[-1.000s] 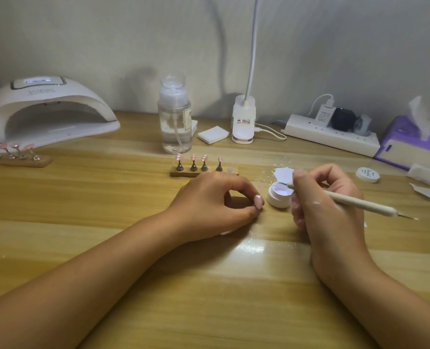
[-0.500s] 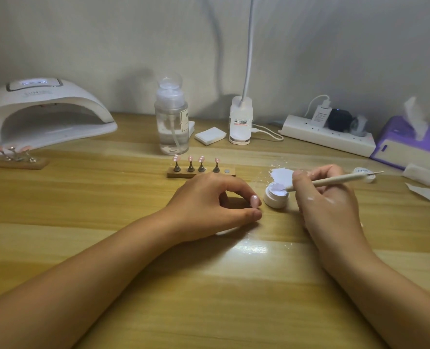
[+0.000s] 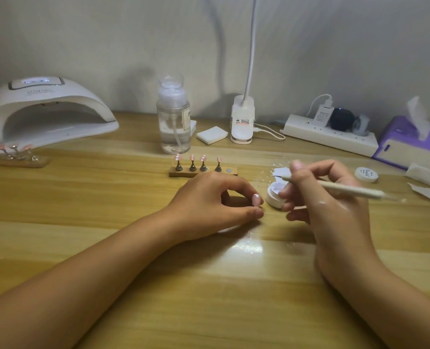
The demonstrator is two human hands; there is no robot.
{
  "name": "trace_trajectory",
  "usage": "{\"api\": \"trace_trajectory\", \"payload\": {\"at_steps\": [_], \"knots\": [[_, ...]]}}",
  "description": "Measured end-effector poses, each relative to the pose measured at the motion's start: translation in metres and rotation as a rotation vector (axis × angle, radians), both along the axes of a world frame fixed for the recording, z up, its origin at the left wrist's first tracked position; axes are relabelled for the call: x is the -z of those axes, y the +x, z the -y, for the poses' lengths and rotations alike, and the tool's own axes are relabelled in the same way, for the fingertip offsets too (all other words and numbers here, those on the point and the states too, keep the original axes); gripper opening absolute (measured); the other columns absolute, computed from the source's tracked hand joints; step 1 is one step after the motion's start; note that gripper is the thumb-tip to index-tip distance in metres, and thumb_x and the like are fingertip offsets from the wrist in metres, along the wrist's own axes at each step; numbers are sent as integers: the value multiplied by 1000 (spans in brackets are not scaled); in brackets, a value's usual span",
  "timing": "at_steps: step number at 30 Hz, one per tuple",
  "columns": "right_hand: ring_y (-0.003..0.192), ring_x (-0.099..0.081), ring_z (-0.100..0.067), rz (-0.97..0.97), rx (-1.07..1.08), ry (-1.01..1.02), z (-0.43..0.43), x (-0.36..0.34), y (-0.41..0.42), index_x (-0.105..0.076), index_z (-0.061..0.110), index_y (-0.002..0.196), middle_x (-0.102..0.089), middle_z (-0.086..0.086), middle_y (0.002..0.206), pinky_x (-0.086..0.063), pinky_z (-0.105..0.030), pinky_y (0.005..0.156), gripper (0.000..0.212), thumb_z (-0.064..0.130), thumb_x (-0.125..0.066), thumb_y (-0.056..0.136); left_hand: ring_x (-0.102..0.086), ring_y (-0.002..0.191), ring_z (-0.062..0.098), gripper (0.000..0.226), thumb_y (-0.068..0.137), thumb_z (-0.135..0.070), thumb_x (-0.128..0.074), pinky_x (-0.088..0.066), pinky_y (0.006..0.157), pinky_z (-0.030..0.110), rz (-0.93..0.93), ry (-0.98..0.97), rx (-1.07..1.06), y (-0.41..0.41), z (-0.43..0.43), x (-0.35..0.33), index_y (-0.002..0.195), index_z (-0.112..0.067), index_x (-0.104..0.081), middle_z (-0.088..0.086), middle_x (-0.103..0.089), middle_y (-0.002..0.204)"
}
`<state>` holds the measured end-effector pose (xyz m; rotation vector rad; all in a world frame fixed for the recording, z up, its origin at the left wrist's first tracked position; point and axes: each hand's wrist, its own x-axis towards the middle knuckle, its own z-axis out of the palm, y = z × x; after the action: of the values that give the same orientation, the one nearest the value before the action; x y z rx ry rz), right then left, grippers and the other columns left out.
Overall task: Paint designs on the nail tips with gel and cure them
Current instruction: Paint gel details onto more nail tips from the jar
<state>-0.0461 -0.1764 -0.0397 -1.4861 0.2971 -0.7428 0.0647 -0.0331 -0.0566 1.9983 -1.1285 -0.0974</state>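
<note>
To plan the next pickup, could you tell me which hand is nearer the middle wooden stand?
Left. The left hand, pinching a nail tip, rests just in front of the wooden stand; the right hand holds a brush over the gel pot, off to the stand's right.

The white dome-shaped plastic curing lamp (image 3: 45, 109) carries the letters "SUN" on its top; the label on the clear pump bottle (image 3: 173, 127) is too blurred to read.

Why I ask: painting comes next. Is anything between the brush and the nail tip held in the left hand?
Nothing visible blocks it. The brush hangs over the open gel pot, beside the nail tip that the left hand pinches; only the pot's rim lies between.
</note>
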Motion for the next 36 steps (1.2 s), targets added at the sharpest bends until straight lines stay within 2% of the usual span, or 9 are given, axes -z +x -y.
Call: {"api": "trace_trajectory", "payload": {"at_steps": [4,7,11,18,21,24,31,36], "knots": [[39,-50,-9,-105,-73,93,-6,0,-1,-50,13,82,-62,-5,52,-42,-18,39,18,10,-65,90,-43,47,0,8,75,-47,-73,-29,53,24,11,-3,-3,-1,0,-1,80,-43,-69,-35,-57,61],[37,-48,-9,-128,-62,67,-7,0,0,-47,12,71,-61,-9,48,-41,-17,39,19,5,-62,81,-44,46,-2,9,78,-42,-76,-28,53,23,11,1,-5,-1,0,-2,84,-41,-70,-36,-55,57],[36,-48,-10,-166,-62,21,-8,1,2,-44,13,66,-60,-12,48,-38,-15,38,26,5,-63,83,-42,45,-2,9,80,-37,-78,-27,49,19,12,17,-17,-2,0,-2,87,-37,-72,-35,-53,53],[37,-50,-14,-174,-72,15,-7,2,2,-46,14,67,-63,-15,51,-41,-20,39,24,8,-64,82,-41,44,0,9,80,-36,-78,-27,50,22,-5,12,-15,-3,0,-3,87,-36,-73,-32,-53,51],[38,-51,-14,-176,-69,3,-7,2,2,-46,13,68,-63,-14,51,-41,-21,39,22,6,-63,81,-41,43,-1,9,81,-37,-78,-25,47,16,1,11,-15,-3,-1,-3,88,-35,-73,-32,-52,49],[38,-51,-14,-179,-76,3,-8,1,2,-47,12,69,-64,-14,52,-41,-20,39,21,6,-63,81,-40,44,1,8,80,-38,-77,-27,50,22,-3,8,-19,-3,-1,-2,88,-36,-73,-30,-53,50],[38,-50,-14,-184,-80,-8,-9,1,2,-47,12,66,-63,-16,51,-41,-21,40,22,7,-63,79,-42,45,1,7,79,-38,-77,-28,50,24,3,7,-12,-1,-1,-2,85,-38,-72,-30,-54,53],[37,-49,-15,-174,-68,10,-8,2,3,-46,13,66,-62,-14,51,-40,-20,39,24,5,-63,80,-41,44,0,8,80,-37,-77,-24,47,14,20,16,-16,-2,-1,-3,87,-36,-73,-33,-52,51]]}}
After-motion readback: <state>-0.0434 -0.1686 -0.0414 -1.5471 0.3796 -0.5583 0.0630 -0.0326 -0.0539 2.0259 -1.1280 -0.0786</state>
